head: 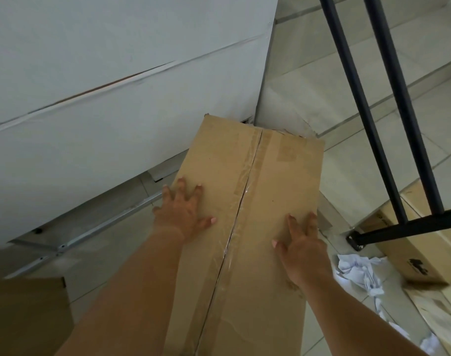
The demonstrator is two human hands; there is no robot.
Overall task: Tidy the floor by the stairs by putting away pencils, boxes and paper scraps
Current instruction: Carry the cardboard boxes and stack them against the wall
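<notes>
A long brown cardboard box (pixel 247 181), taped along its middle seam, lies on the tiled floor and points toward the wall corner. My left hand (pixel 184 210) rests flat on its left half with fingers spread. On the right half my right hand (pixel 302 246) presses down, fingers straight near the box's right edge. Crumpled white paper scraps (pixel 358 269) lie on the floor just right of the box. No pencils are in view.
A white wall panel (pixel 103 86) stands to the left with a metal rail (pixel 95 224) at its base. Black railing legs (pixel 388 124) cross the right side. A second cardboard box (pixel 419 255) sits under the stair, a third (pixel 26 317) at lower left.
</notes>
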